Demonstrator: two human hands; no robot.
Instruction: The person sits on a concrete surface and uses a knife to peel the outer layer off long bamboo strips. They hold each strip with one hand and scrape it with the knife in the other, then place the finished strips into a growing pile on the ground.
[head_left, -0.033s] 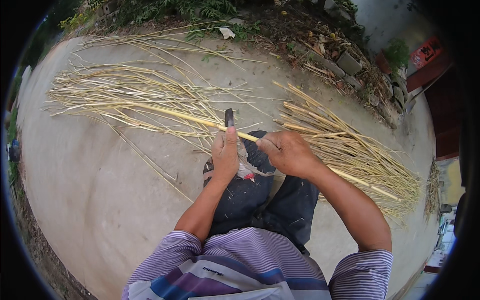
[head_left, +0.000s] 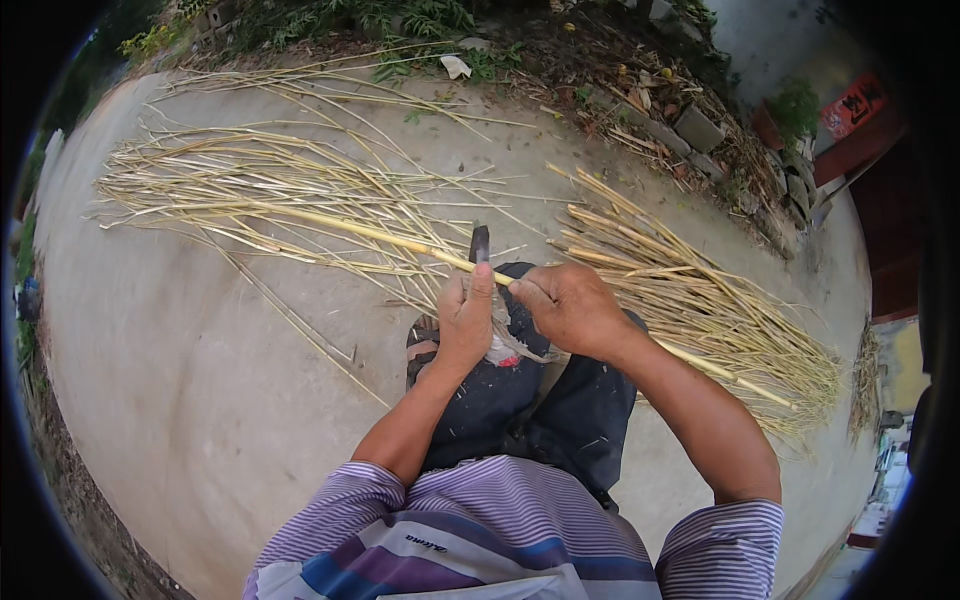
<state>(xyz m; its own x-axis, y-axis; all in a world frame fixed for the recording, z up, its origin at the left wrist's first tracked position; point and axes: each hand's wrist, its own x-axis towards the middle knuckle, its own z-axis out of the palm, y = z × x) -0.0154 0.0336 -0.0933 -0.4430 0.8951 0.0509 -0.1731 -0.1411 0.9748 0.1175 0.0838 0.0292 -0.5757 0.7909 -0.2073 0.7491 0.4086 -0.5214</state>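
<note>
My left hand (head_left: 465,320) is closed around a knife whose dark blade (head_left: 480,243) points up and away from me. The blade's edge rests against a long yellow stalk (head_left: 360,230). This stalk runs from the upper left across my knees to the lower right. My right hand (head_left: 572,308) grips the same stalk just right of the blade, its thumb close to my left thumb. Both hands hover above my dark trousers (head_left: 560,420).
A loose spread of thin dry stalks (head_left: 230,180) lies on the concrete ground (head_left: 180,380) to my left. A tighter bundle (head_left: 700,300) lies to my right. Weeds, leaf litter and grey blocks (head_left: 697,128) line the far edge.
</note>
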